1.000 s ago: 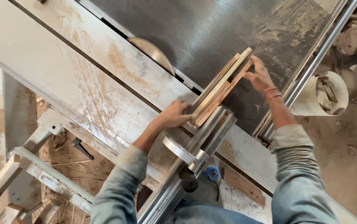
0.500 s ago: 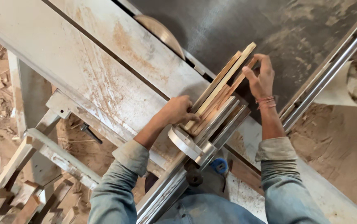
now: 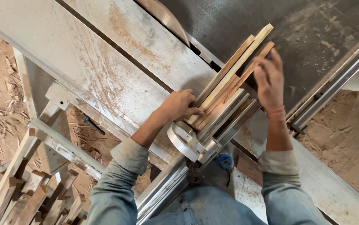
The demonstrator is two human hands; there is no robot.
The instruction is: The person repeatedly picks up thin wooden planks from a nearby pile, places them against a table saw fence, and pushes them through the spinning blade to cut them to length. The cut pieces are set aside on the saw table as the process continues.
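Left hand (image 3: pixel 182 106) is curled down on the near end of the wood strips (image 3: pixel 229 79), fingers pressing the bundle flat against the metal fence rail (image 3: pixel 229 121) so it can't slide. Right hand (image 3: pixel 268 79) is at the far end of the same strips, fingers spread and a bit blurred. Can't tell if it's actually gripping or just patting the ends square.

What changed: half a sec ago my right hand was wrapped tight around the far end, now it's looser and opened up. Left hasn't budged. Strips look more fanned at the tips than before, so imo they aren't lined up yet and need more tapping.

Count: I make out 3, maybe 4 strips in the bundle, hard to split the lower ones. 2 hands, both mine.

Rel. to the strips: saw blade (image 3: pixel 165 18) sits just up-left of them, poking out of the table (image 3: pixel 104 62). Blue tape measure (image 3: pixel 224 161) is below, near my body. Pile of offcuts (image 3: pixel 25 196) is way off down-left on the sawdust floor.
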